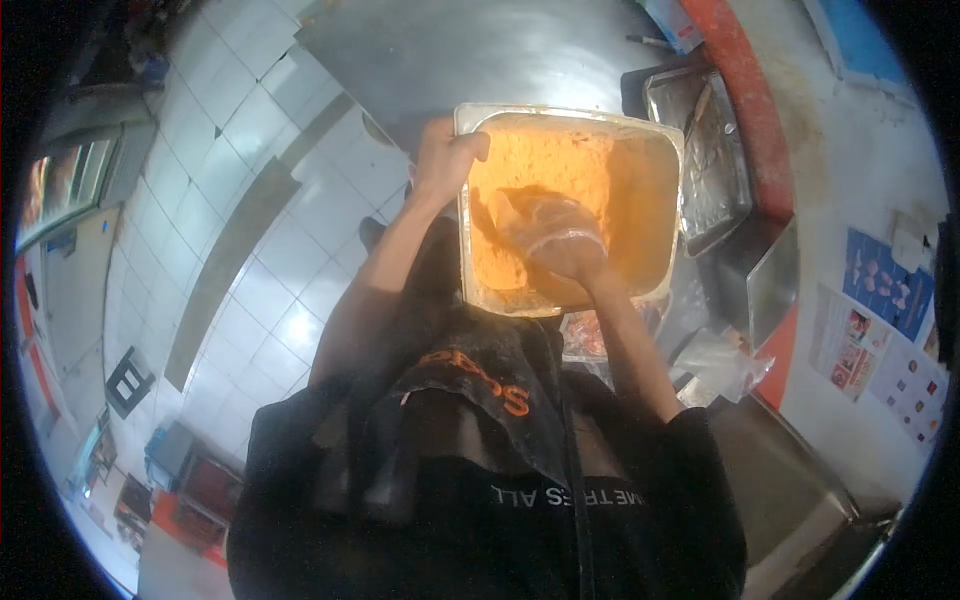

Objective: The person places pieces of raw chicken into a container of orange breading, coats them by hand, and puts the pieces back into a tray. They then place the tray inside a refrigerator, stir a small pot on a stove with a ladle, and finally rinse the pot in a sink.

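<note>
A deep rectangular tub with a pale, coated rim is tilted so that its inside faces me. Orange powder or breading covers its floor and walls. My left hand grips the tub's upper left corner, fingers over the rim. My right hand is inside the tub, down at the orange coating, with clear plastic, a glove or a bag, over it. The fingers of that hand are blurred under the plastic, and whether they hold anything cannot be seen.
A steel table lies beyond the tub. To the right are a metal tray with a utensil in it, a clear plastic bag and a steel panel. A bag of reddish food sits below the tub. Tiled floor lies left.
</note>
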The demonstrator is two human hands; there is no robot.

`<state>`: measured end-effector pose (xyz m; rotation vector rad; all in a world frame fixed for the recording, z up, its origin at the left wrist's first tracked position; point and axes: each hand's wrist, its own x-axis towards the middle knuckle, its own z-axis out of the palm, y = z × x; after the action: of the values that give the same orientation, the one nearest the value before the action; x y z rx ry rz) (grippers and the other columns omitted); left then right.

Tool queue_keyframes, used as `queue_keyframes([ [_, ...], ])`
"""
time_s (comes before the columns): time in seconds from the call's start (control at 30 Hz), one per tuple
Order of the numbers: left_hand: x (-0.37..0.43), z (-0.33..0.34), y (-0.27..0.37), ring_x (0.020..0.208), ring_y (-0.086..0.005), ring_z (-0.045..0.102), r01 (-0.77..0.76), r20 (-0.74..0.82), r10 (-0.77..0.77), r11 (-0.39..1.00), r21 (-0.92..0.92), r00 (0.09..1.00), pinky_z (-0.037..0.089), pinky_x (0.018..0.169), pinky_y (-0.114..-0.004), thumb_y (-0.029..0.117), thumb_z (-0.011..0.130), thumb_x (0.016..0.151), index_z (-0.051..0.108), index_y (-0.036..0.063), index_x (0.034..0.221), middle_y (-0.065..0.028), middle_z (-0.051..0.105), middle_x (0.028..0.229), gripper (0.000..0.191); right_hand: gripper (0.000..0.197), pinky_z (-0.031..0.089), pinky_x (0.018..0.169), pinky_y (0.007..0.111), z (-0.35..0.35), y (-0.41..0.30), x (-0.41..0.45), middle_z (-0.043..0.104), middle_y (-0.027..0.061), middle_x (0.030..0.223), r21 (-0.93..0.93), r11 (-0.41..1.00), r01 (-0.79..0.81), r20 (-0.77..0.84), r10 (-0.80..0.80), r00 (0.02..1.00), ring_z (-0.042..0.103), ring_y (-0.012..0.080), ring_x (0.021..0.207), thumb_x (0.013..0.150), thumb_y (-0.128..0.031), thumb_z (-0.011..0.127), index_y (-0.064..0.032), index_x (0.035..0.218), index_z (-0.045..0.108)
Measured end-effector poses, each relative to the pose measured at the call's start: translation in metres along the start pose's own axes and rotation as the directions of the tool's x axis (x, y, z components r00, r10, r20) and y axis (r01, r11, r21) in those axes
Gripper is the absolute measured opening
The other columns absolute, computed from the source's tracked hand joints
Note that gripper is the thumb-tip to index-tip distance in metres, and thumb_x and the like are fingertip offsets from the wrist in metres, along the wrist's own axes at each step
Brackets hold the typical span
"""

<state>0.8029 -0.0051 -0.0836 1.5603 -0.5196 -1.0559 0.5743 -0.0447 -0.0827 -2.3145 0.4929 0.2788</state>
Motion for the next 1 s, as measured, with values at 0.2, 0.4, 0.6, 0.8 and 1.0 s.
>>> queue_keyframes([
  [0.2, 0.004, 0.010, 0.002, 0.052, -0.0098, 0.041, -0.009, 0.035, 0.008, 1.000, 0.004, 0.999, 0.032, 0.049, -0.031, 0.009, 0.059, 0.062, 0.057, -0.0002, 0.061, 0.0021, 0.047, 0.055, 0.009, 0.038, 0.049, 0.085, 0.043, 0.022, -0.018, 0.000, 0.064, 0.0185, 0.110, -0.051, 0.968, -0.244, 0.072, 0.248, 0.966, 0.063, 0.0314, 0.097, 0.090, -0.043, 0.052, -0.0109, 0.103, 0.068],
  [0.4, 0.001, -0.001, -0.008, 0.051, -0.0103, 0.041, -0.040, -0.018, 0.041, 0.999, 0.022, 0.999, 0.031, 0.048, -0.031, 0.011, 0.060, 0.061, 0.057, 0.0009, 0.059, 0.0014, 0.046, 0.053, 0.010, 0.031, 0.044, 0.092, 0.046, -0.028, -0.016, 0.025, 0.067, 0.0077, 0.111, -0.124, 0.990, -0.066, 0.150, 0.084, 0.985, 0.060, 0.0308, 0.101, 0.094, -0.038, 0.045, -0.0210, 0.106, 0.068],
  [0.6, 0.007, 0.001, -0.005, 0.051, -0.0111, 0.041, 0.011, 0.017, -0.012, 0.998, 0.063, 1.000, 0.031, 0.048, -0.031, 0.013, 0.061, 0.060, 0.057, 0.0012, 0.059, 0.0011, 0.047, 0.053, 0.012, 0.033, 0.046, 0.091, 0.039, 0.020, -0.036, 0.046, 0.069, 0.0114, 0.099, -0.317, 0.918, -0.238, -0.054, 0.233, 0.971, 0.061, 0.0266, 0.101, 0.090, -0.034, 0.050, -0.0115, 0.109, 0.066],
  [0.8, 0.002, 0.003, 0.002, 0.050, -0.0100, 0.042, -0.017, -0.008, 0.017, 1.000, 0.023, 1.000, 0.032, 0.048, -0.030, 0.012, 0.060, 0.062, 0.057, 0.0013, 0.059, 0.0019, 0.048, 0.053, 0.011, 0.025, 0.051, 0.078, 0.043, -0.014, 0.034, 0.003, 0.065, 0.0183, 0.087, -0.062, 0.990, 0.126, 0.201, -0.111, 0.973, 0.061, 0.0230, 0.092, 0.090, -0.022, 0.048, -0.0046, 0.098, 0.064],
  [1.0, 0.004, 0.001, -0.009, 0.049, -0.0088, 0.041, -0.019, 0.010, 0.019, 0.999, -0.031, 1.000, 0.031, 0.047, -0.030, 0.011, 0.060, 0.062, 0.057, 0.0014, 0.057, 0.0028, 0.047, 0.052, 0.012, 0.016, 0.051, 0.066, 0.042, -0.001, -0.046, 0.017, 0.065, 0.0161, 0.089, -0.604, 0.797, 0.011, 0.145, 0.097, 0.985, 0.062, 0.0265, 0.081, 0.082, -0.012, 0.052, -0.0065, 0.092, 0.064],
])
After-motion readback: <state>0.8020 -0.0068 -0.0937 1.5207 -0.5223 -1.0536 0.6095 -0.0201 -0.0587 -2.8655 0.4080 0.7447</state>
